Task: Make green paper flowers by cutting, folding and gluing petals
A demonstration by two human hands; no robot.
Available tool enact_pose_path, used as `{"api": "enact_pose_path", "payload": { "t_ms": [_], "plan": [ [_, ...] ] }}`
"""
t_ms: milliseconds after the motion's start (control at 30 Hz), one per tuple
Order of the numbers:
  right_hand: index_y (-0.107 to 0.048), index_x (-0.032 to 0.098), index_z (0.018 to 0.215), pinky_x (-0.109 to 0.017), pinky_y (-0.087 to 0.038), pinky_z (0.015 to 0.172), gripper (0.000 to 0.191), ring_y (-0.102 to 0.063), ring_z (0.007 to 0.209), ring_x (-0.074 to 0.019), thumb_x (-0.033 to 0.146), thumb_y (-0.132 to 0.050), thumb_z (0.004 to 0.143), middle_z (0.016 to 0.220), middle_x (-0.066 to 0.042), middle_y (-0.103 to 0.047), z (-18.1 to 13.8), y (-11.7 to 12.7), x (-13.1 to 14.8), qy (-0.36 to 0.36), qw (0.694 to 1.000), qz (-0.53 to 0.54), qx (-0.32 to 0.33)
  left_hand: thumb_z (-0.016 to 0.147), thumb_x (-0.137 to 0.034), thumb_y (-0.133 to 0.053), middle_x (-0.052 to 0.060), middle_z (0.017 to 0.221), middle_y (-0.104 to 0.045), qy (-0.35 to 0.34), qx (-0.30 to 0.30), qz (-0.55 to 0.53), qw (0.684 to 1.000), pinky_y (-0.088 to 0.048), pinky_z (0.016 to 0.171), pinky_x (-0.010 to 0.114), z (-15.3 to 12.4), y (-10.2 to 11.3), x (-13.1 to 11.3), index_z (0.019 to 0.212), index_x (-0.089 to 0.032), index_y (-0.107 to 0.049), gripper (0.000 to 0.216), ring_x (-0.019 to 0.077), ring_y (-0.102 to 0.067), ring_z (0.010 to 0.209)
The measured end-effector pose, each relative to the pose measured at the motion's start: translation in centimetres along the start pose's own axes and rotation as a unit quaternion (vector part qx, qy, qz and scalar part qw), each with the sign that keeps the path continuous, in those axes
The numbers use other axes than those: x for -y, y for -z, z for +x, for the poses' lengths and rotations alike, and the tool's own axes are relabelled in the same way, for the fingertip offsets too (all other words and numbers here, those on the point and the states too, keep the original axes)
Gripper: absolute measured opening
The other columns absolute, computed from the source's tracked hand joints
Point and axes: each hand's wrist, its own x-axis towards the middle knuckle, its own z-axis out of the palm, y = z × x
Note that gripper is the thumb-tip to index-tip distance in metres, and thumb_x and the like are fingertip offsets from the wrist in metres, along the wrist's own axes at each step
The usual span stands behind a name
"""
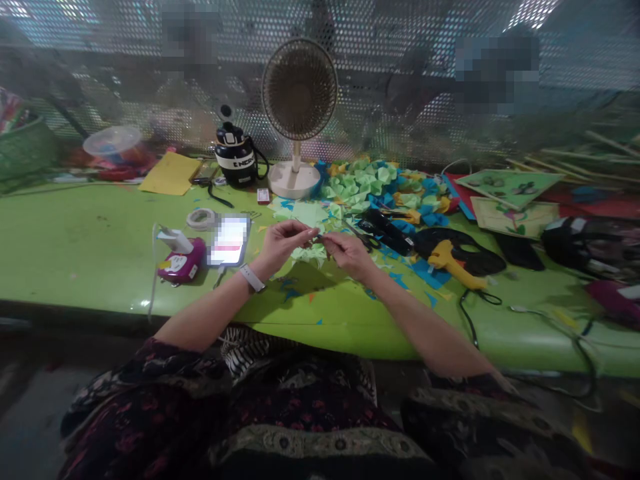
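Left hand (285, 243) and right hand (350, 255) nearly meet at the fingertips, both pinching a small dark piece (319, 235) (too tiny to identify) above the table (270, 310), over green paper scraps (310, 254). Doing this well likely means a light pinch, steady wrists, and fingertips close together so the bit doesn't slip or crease. Writing: black bottle (236, 162) has a white band, looks like "ENERG", rest curving away. Phone (243, 248) screen blurred out; red-and-white box (263, 195) illegible.
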Motion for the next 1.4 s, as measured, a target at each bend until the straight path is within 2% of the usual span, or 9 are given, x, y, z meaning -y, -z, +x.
{"api": "enact_pose_path", "payload": {
  "t_ms": [467, 700, 933, 1400],
  "plan": [
    [-0.065, 0.02, 0.087, -0.028, -0.04, 0.061, 0.04, -0.054, 0.063, -0.0146, 0.051, -0.043, 0.099, 0.07, -0.002, -0.062, 0.0, 0.0, 0.1, -0.007, 1.0, -0.003, 0.017, 0.059, -0.041, -0.09, 0.001, 0.059, -0.068, 0.0, -0.007, -0.028, 1.0, -0.048, 0.051, 0.02, 0.0, -0.2, 0.1, 0.067, -0.015, -0.072, 0.033, 0.0067, -0.058, 0.05],
    [-0.06, 0.02, 0.086, -0.028, -0.041, 0.059, 0.03, -0.053, 0.06, -0.0137, 0.046, -0.049, 0.097, 0.069, 0.0, -0.058, -0.3, -0.1, 0.8, -0.048, 0.998, 0.02, 0.032, 0.059, -0.043, -0.09, -0.001, 0.054, -0.063, -0.007, -0.028, -0.028, 0.999, -0.046, 0.049, 0.019, 0.1, -0.2, 0.0, 0.062, -0.015, -0.067, 0.036, 0.0058, -0.055, 0.048],
    [-0.057, 0.021, 0.081, -0.027, -0.043, 0.058, 0.033, -0.054, 0.054, -0.0129, 0.049, -0.049, 0.095, 0.067, 0.0, -0.06, -0.1, -0.1, 0.5, -0.074, 0.996, 0.016, 0.047, 0.059, -0.042, -0.09, -0.003, 0.054, -0.059, -0.019, -0.065, -0.041, 0.997, -0.043, 0.047, 0.019, 0.5, 0.2, -0.1, 0.062, -0.015, -0.065, 0.037, 0.005, -0.052, 0.047],
    [-0.063, 0.019, 0.086, -0.028, -0.04, 0.058, 0.035, -0.054, 0.053, -0.0126, 0.052, -0.054, 0.093, 0.064, 0.001, -0.059, -0.2, -0.2, -0.1, -0.079, 0.995, 0.005, 0.058, 0.064, -0.041, -0.088, -0.003, 0.055, -0.058, -0.021, -0.086, -0.051, 0.995, -0.041, 0.049, 0.02, 1.1, 0.9, 0.1, 0.065, -0.016, -0.065, 0.034, 0.0042, -0.05, 0.048]
  ]
}}
